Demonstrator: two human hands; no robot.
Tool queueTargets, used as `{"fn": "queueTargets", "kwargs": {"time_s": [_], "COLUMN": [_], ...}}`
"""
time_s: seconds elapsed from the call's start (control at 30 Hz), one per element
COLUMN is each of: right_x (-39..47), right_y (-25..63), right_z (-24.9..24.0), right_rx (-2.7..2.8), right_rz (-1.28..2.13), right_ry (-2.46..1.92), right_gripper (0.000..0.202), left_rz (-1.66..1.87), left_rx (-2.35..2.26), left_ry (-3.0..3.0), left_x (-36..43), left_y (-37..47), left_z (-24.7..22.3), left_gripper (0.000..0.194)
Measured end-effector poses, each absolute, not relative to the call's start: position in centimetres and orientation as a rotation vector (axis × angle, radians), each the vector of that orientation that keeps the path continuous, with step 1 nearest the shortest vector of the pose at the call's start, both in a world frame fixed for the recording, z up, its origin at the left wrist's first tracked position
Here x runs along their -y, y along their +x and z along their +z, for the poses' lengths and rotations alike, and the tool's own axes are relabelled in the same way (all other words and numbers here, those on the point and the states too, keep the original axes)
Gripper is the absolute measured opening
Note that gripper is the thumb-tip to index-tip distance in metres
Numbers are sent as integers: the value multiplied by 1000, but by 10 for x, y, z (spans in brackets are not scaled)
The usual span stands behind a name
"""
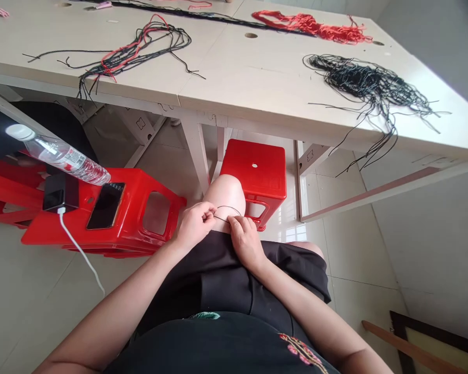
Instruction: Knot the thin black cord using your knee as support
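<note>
A thin black cord (233, 208) makes a small loop just over my bare knee. My left hand (197, 221) pinches the cord at the loop's left side. At the right side, the fingertips of my right hand (245, 236) are closed on the same cord, and that hand rests low on my thigh. Both hands are close together, a short gap apart. Whether the cord is knotted under my fingertips is too small to make out.
On the table (234, 93) lie a black cord bundle (362, 83), a red cord bundle (312, 26) and mixed black-and-red cords (136, 49). A red stool (253, 166) stands ahead. Another at left carries a bottle (62, 156), a phone (106, 205) and a black charger (61, 192).
</note>
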State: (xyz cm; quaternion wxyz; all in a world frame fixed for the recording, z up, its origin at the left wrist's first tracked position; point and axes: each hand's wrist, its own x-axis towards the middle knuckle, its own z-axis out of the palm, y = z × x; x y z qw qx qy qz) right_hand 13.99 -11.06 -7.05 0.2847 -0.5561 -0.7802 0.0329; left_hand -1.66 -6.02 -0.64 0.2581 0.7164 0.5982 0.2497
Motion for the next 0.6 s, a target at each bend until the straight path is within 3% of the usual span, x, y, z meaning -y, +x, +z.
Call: {"fn": "queueTargets", "kwargs": {"time_s": [0.23,0.53,0.6], "right_x": [102,102,103], "right_y": [149,154,154], "right_z": [-70,-78,-81], "right_rx": [2172,2090,1993], "right_rz": [39,214,382], "right_ry": [-1598,-1772,-1843], "right_gripper": [24,23,24], "left_rz": [679,667,662], "left_rx": [-1590,-1595,-1599], "left_ry": [1938,1902,1894], "left_x": [60,57,57], "left_y": [-17,-16,-16], "left_z": [-8,-6,-5], "left_gripper": [38,39,39]}}
